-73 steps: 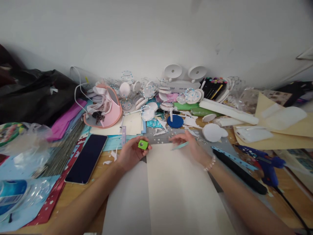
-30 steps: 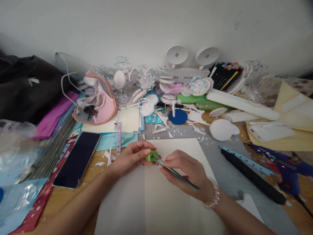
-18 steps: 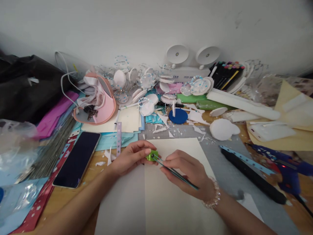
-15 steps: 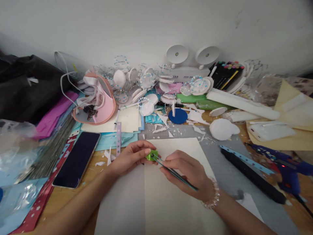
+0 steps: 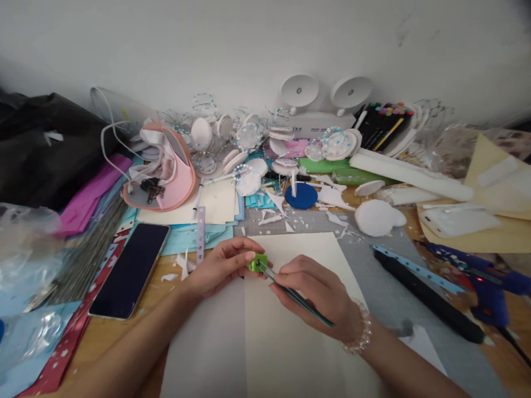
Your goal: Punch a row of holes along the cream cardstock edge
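Pinched between the thumb and fingers of my left hand (image 5: 226, 264) is a small green craft punch (image 5: 259, 260) with a dark opening facing me. My right hand (image 5: 313, 287) grips a pair of tweezers (image 5: 296, 297) much like a pen. Their tips reach the dark opening of the punch; what lies between the tips is too small to make out. Both hands are held over a cream paper sheet (image 5: 307, 354) on a grey cutting mat (image 5: 373, 276).
To the left lie a phone (image 5: 130, 271) and a pink visor (image 5: 182, 177). White foam discs (image 5: 375, 217) and scraps fill the back. On the right are a blue glue gun (image 5: 481, 276) with a red light, a black stick-like object (image 5: 429, 298) and a punched blue strip (image 5: 418, 269).
The rear end of the tweezers has dipped slightly and shifted a little left with my right hand. My left hand and the punch stay nearly still.
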